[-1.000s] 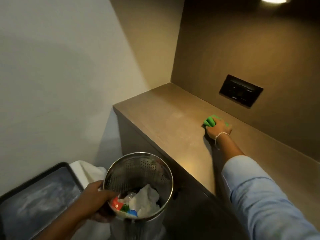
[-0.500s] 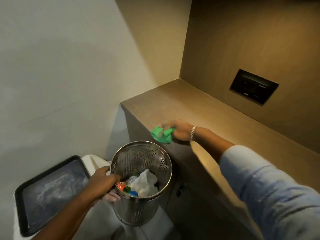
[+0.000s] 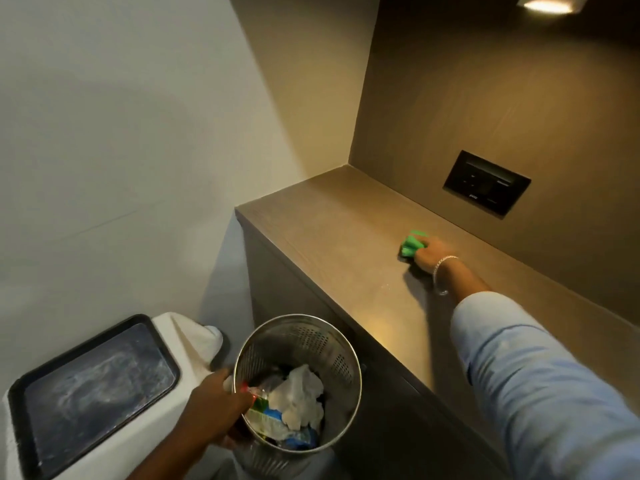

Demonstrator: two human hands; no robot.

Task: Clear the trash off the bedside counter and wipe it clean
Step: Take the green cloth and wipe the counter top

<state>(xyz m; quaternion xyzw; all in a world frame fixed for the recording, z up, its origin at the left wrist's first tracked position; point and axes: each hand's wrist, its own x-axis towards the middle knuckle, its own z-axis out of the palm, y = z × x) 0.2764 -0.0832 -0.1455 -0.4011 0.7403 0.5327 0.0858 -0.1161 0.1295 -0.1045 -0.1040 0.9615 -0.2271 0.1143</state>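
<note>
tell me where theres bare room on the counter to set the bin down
Most of the counter is bare: the whole stretch from its left end by the white wall to the green cloth, and the front strip nearer the sleeve. It is taken only where the right hand presses the cloth, near the back wall under the black wall panel. The left hand holds the metal bin below the counter's front edge.

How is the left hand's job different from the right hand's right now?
The left hand grips the rim of the perforated metal bin below counter height; the right hand presses a green cloth onto the counter. The right wrist wears a bracelet; the left is bare. Both are closed on something.
</note>
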